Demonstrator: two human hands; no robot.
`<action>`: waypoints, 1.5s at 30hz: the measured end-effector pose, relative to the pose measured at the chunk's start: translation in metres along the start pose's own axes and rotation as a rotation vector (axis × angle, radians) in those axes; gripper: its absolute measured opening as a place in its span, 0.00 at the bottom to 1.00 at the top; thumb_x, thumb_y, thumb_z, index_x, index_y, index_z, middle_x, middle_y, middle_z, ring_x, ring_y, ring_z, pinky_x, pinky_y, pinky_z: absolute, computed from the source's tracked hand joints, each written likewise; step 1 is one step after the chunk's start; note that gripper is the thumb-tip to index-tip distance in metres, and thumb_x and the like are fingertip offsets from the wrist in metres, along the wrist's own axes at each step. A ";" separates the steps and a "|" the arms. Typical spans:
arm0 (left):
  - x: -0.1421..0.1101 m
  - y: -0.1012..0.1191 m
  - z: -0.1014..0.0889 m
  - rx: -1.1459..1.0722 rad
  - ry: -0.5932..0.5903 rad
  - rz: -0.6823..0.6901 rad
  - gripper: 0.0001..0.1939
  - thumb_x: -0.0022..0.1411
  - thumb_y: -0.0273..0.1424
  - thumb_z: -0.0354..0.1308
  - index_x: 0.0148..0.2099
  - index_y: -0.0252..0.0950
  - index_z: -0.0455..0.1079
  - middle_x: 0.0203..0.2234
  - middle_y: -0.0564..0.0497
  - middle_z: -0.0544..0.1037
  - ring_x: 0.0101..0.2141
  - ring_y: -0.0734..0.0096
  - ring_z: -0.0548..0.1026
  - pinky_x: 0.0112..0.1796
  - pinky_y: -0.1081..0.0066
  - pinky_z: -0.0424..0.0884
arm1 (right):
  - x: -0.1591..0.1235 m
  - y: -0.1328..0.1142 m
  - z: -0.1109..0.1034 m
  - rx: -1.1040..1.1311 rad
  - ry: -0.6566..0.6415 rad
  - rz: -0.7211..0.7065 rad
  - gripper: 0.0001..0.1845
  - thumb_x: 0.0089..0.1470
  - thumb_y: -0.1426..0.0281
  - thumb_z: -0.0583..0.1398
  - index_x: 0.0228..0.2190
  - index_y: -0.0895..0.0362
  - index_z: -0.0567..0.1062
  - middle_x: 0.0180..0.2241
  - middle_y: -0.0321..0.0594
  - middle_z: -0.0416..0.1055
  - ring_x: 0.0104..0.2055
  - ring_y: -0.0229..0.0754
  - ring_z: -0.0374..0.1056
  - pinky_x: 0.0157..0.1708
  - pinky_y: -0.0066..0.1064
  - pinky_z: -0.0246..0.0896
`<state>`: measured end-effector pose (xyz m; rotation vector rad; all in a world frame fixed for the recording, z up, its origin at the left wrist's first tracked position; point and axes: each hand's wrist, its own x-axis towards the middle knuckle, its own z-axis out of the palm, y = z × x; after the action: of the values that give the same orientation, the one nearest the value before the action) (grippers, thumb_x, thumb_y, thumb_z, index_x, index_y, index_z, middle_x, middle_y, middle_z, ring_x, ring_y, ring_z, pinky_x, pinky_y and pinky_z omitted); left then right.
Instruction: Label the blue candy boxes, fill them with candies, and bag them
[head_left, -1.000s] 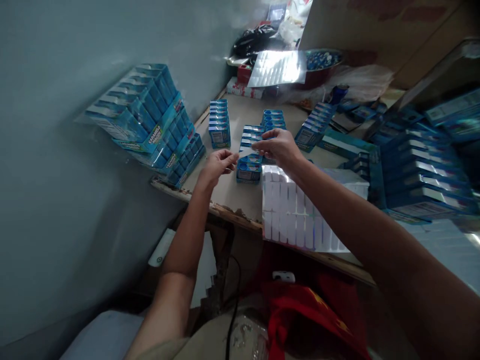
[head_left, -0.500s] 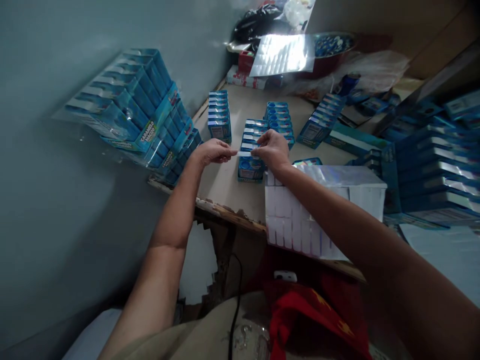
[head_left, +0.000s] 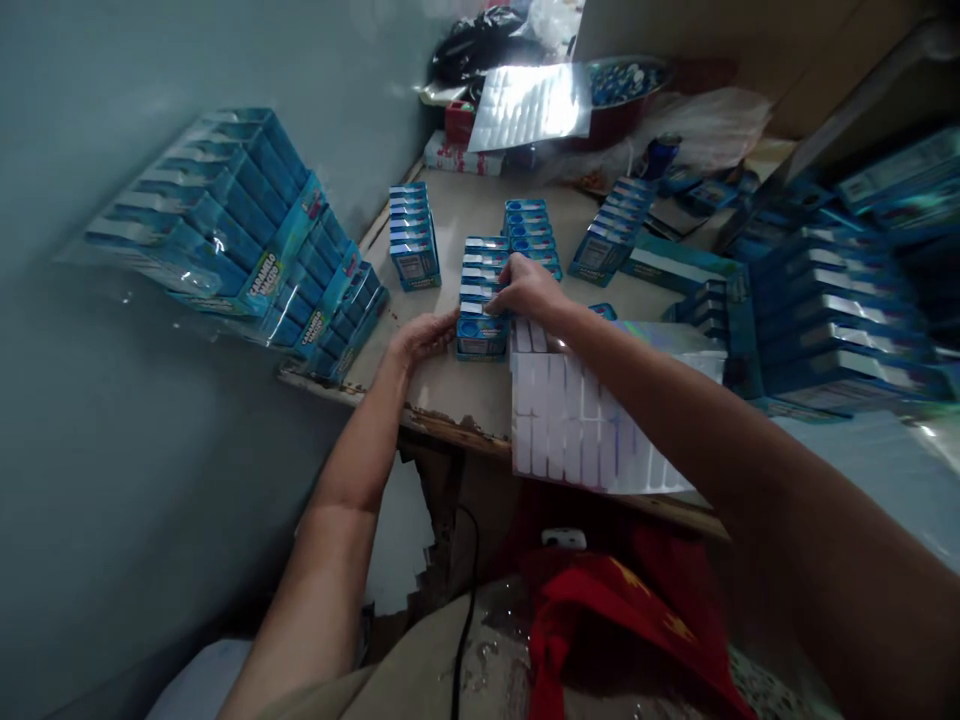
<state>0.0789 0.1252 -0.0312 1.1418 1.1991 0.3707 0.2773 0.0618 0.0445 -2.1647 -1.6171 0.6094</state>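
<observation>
A row of small blue boxes [head_left: 480, 290] stands on a worn wooden table [head_left: 450, 385]. My left hand [head_left: 422, 337] rests against the left side of the nearest box, its fingers curled round the box's edge. My right hand [head_left: 525, 288] lies on top of the same row with its fingers pressed down on the box tops. Whether the small white strip is still under the fingers is hidden. A white sheet of peel-off labels [head_left: 577, 430] lies under my right forearm and hangs over the table's front edge.
More rows of blue boxes [head_left: 411, 235] [head_left: 532, 228] [head_left: 609, 235] stand further back. Shrink-wrapped packs of blue boxes [head_left: 240, 235] lean on the left wall, and more [head_left: 840, 310] are stacked at right. A shiny sheet [head_left: 529, 105], a bowl and bags crowd the back. A red cloth [head_left: 622, 620] lies below.
Both hands came down from holding a small white strip in the air between them to the nearest row of boxes. The left now holds the box's side and the right presses on top.
</observation>
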 end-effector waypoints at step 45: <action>-0.064 0.059 0.116 0.364 0.013 0.523 0.06 0.57 0.32 0.70 0.30 0.36 0.80 0.21 0.54 0.77 0.25 0.74 0.69 0.29 0.73 0.64 | -0.170 0.076 -0.037 -0.274 0.380 -0.270 0.14 0.70 0.67 0.58 0.41 0.53 0.86 0.43 0.50 0.83 0.50 0.57 0.73 0.51 0.47 0.60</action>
<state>0.1742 0.0456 0.0445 1.7785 0.9879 0.5680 0.3161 -0.1234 0.0557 -2.0266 -1.8070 -0.1066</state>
